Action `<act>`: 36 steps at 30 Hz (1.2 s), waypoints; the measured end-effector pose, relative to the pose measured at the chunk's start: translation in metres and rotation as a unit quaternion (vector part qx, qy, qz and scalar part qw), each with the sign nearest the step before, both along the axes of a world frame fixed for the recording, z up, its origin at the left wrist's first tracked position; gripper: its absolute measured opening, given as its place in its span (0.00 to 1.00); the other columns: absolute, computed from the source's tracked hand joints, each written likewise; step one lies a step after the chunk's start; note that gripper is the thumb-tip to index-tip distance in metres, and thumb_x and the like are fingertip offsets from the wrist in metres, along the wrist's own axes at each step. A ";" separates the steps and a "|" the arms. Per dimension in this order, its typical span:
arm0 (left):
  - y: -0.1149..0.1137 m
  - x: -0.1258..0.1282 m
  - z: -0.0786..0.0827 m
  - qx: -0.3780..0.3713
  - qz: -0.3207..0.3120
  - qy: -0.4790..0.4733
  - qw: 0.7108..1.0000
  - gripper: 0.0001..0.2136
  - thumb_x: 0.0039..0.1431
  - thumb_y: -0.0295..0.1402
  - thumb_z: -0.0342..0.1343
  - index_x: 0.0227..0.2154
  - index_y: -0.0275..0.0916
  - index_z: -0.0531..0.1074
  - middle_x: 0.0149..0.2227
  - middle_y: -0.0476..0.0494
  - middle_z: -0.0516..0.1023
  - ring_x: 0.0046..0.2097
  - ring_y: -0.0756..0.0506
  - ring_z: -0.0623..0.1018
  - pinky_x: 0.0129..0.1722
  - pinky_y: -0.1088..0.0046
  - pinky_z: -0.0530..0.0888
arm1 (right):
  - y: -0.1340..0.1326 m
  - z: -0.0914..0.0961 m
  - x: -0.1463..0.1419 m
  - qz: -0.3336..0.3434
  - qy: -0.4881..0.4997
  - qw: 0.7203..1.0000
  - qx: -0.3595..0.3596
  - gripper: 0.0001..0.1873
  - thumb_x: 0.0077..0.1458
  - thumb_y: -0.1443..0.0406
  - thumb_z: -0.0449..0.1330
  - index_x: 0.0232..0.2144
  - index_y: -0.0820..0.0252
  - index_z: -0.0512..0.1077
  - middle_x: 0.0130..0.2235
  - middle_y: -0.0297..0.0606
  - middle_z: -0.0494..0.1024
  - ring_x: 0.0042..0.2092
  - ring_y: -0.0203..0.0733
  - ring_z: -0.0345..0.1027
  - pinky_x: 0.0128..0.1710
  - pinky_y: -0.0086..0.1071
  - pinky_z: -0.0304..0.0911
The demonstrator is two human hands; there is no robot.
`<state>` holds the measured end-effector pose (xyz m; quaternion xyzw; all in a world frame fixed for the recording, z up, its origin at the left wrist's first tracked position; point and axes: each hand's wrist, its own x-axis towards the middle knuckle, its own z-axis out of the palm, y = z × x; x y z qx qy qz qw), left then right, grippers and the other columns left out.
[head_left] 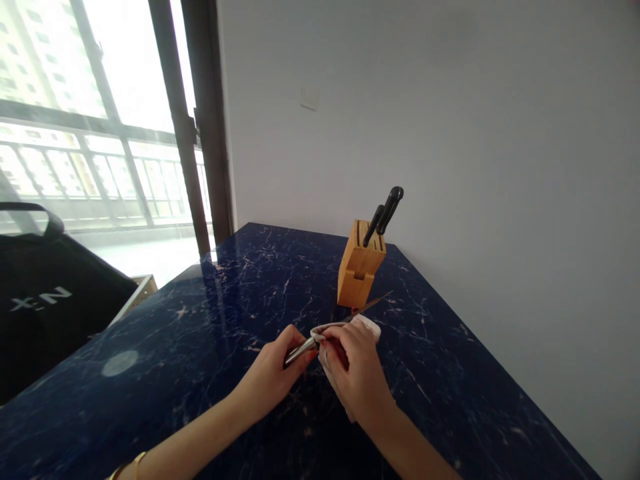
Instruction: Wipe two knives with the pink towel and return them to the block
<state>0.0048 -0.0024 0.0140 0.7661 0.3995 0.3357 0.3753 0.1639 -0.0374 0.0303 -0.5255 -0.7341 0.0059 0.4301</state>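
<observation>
My left hand (281,363) is closed around the handle of a knife (303,348), whose thin blade points away to the upper right. A pale cloth (369,325) is pinched in my right hand (356,367) and folded over the blade close to the handle. Part of the cloth hangs below my right fingers. The blade's middle is hidden by the cloth; its tip shows beyond it. Just past the blade stands a wooden knife block (356,283), upright, with two black-handled knives (387,213) in its top slots.
A dark blue marble-patterned table (240,293) lies under my hands, with a pale round spot (120,363) at left. Behind it is a grey wall (450,133). A black bag (60,300) stands at the left by the window (125,133).
</observation>
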 end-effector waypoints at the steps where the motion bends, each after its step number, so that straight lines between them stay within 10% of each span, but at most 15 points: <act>1: 0.001 0.000 -0.001 0.006 0.009 -0.001 1.000 0.09 0.56 0.40 0.48 0.28 0.40 0.61 0.23 0.54 0.68 0.25 0.51 0.67 0.24 0.78 0.61 | 0.000 0.000 0.000 -0.008 0.004 1.000 0.000 0.08 0.52 0.70 0.53 0.33 0.56 0.69 0.34 0.35 0.73 0.38 0.41 0.63 0.42 0.38 0.56; 12: -0.002 -0.001 -0.003 0.096 0.046 0.081 0.991 0.07 0.57 0.39 0.46 0.31 0.42 0.60 0.26 0.52 0.71 0.26 0.50 0.69 0.26 0.77 0.61 | 0.022 0.007 0.054 -0.143 0.013 0.989 0.039 0.07 0.53 0.67 0.53 0.34 0.59 0.69 0.33 0.38 0.72 0.37 0.43 0.61 0.39 0.38 0.55; 22: 0.002 -0.002 -0.006 0.116 0.039 0.125 0.985 0.04 0.57 0.36 0.47 0.34 0.44 0.63 0.33 0.51 0.74 0.35 0.47 0.74 0.32 0.75 0.65 | 0.011 -0.004 0.012 -0.051 -0.055 0.996 -0.040 0.07 0.50 0.72 0.53 0.30 0.57 0.70 0.32 0.34 0.73 0.37 0.42 0.61 0.39 0.36 0.53; 30: 0.002 -0.002 -0.010 0.142 0.049 0.126 0.981 0.04 0.57 0.35 0.48 0.35 0.44 0.62 0.35 0.51 0.74 0.36 0.47 0.74 0.34 0.73 0.66 | 0.019 -0.001 0.036 -0.133 -0.059 0.989 0.003 0.06 0.51 0.70 0.53 0.31 0.58 0.69 0.33 0.36 0.73 0.38 0.43 0.61 0.38 0.37 0.53; 36: -0.001 -0.001 -0.012 0.178 0.027 0.151 0.972 0.04 0.58 0.34 0.48 0.35 0.43 0.61 0.36 0.51 0.73 0.37 0.46 0.73 0.36 0.71 0.66 | 0.008 -0.002 0.009 -0.039 -0.023 0.999 -0.028 0.07 0.51 0.71 0.53 0.32 0.57 0.68 0.34 0.35 0.73 0.38 0.41 0.61 0.40 0.36 0.54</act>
